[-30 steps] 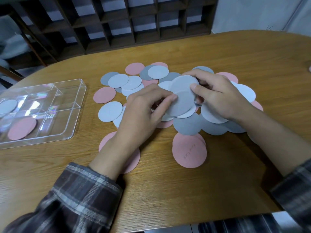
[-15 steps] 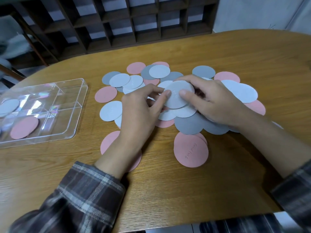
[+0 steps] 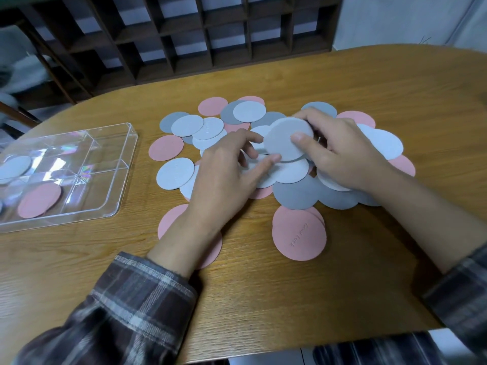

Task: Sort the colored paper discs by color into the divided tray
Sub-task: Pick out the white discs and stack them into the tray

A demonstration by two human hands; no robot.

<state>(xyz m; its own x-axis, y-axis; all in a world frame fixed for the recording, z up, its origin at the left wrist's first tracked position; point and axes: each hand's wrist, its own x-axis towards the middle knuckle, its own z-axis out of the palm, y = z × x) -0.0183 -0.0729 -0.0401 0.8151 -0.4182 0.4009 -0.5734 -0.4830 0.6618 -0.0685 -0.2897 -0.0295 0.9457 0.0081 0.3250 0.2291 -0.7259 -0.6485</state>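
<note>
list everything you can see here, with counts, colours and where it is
loose paper discs: a few dozen overlapping, exact count unclear; pink, light grey and darker grey; spread on the table centre
lifted disc: one, light grey, tilted up above the pile between both hands
divided tray: one, clear plastic, on the table at left
pink disc in tray: one, near compartment
light grey disc in tray: at least one, far-left compartment
table: one, wood, rounded edge
lattice shelf: one, dark, behind the table
left hand: fingertips at the lifted disc's edge, plaid sleeve
right hand: thumb pressed on the lifted disc
</note>
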